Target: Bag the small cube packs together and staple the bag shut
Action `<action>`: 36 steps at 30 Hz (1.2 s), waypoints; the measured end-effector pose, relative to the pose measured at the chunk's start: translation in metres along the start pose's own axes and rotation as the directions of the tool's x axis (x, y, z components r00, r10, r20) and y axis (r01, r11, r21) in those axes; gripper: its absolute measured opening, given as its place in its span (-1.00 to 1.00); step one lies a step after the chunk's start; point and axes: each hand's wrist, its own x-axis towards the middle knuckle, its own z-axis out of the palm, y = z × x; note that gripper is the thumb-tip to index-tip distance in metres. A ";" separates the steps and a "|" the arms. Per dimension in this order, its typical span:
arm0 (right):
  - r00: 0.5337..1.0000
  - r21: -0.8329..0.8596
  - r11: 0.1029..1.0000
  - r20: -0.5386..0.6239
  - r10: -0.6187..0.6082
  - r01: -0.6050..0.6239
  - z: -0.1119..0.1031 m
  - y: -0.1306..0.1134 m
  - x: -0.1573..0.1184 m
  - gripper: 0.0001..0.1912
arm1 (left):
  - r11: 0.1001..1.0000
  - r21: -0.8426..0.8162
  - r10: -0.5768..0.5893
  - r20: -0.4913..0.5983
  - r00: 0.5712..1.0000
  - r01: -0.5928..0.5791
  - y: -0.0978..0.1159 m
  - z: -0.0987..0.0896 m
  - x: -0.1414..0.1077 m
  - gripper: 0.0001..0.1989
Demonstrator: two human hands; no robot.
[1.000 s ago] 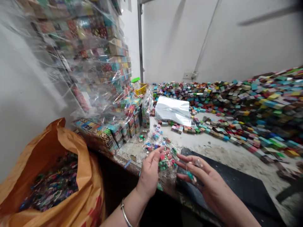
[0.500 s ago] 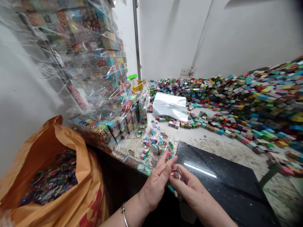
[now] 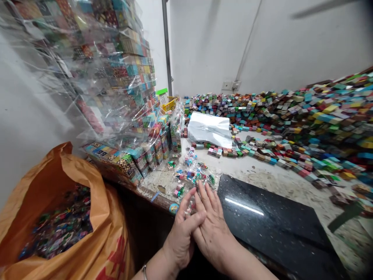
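My left hand (image 3: pixel 185 229) is at the lower middle, its thumb across the base of my right hand's fingers. My right hand (image 3: pixel 212 225) lies palm down against it, fingers stretched forward. Between and beneath them a bit of clear plastic shows, but what it wraps is hidden. Left fingers curl around that side. Just beyond the fingertips lies a cluster of small clear packets with colourful pieces (image 3: pixel 190 175). Right of my hands is a glossy black slab (image 3: pixel 271 217).
An open orange sack (image 3: pixel 96 202) of small packets stands at lower left. Plastic-wrapped stacked boxes (image 3: pixel 140 77) rise behind it. A silvery sheet (image 3: pixel 210 128) lies at the back, beside a large heap of small colourful boxes (image 3: pixel 291 116).
My right hand has moved left and flattened against my left hand, its fingers now extended. The packet that showed between the hands is now mostly covered.
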 end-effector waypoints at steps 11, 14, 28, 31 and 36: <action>0.961 0.084 0.959 -0.028 0.274 -0.271 -0.011 0.103 0.063 -0.68 | 0.941 0.338 0.035 -0.142 0.989 0.015 0.022 -0.017 0.007 -0.49; 0.958 0.136 0.951 -0.041 0.284 -0.276 -0.015 0.112 0.072 -0.78 | 0.935 0.353 0.045 -0.127 0.991 0.003 0.021 -0.024 0.008 -0.49; 0.979 0.615 0.765 0.179 0.099 -0.190 -0.032 0.005 0.029 -0.82 | 0.988 0.150 0.031 -0.053 0.998 -0.023 0.021 -0.028 0.014 -0.44; 0.994 0.485 0.875 0.088 -0.058 0.008 -0.029 -0.002 0.030 -0.79 | 0.994 0.109 0.000 -0.060 0.998 0.007 0.021 -0.032 0.011 -0.42; 0.993 0.500 0.866 0.098 -0.062 0.005 -0.033 -0.004 0.036 -0.87 | 0.994 0.103 -0.013 -0.067 0.998 0.020 0.024 -0.030 0.009 -0.59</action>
